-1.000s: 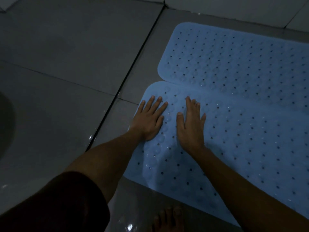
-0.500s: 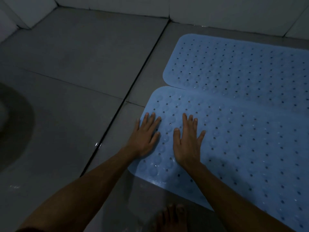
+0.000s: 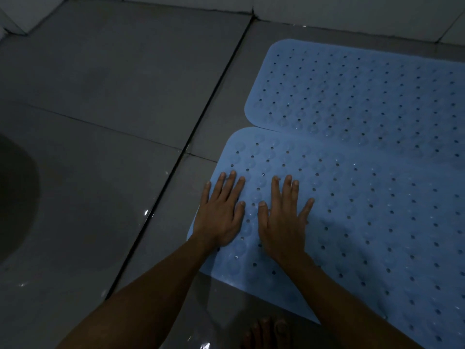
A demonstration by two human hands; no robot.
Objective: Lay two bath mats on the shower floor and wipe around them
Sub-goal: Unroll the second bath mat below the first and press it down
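Observation:
Two light blue rubber bath mats with rows of small holes lie flat on the grey tiled floor. The far mat [image 3: 364, 96] runs along the back wall. The near mat [image 3: 377, 222] lies in front of it, and their long edges touch or slightly overlap. My left hand [image 3: 221, 212] rests palm down on the near mat's left end, fingers spread, its little finger at the mat's edge. My right hand [image 3: 281, 217] lies flat beside it on the same mat, fingers apart. Neither hand holds anything.
Wet grey floor tiles [image 3: 100, 96] with dark grout lines stretch to the left. A light tiled wall [image 3: 327, 11] closes the back. A dark rounded shape [image 3: 15, 197] sits at the left edge. My bare toes [image 3: 266, 333] show at the bottom.
Both hands have slid back toward me along the near mat's left end, still flat. The view has tilted up, so more of the back wall shows.

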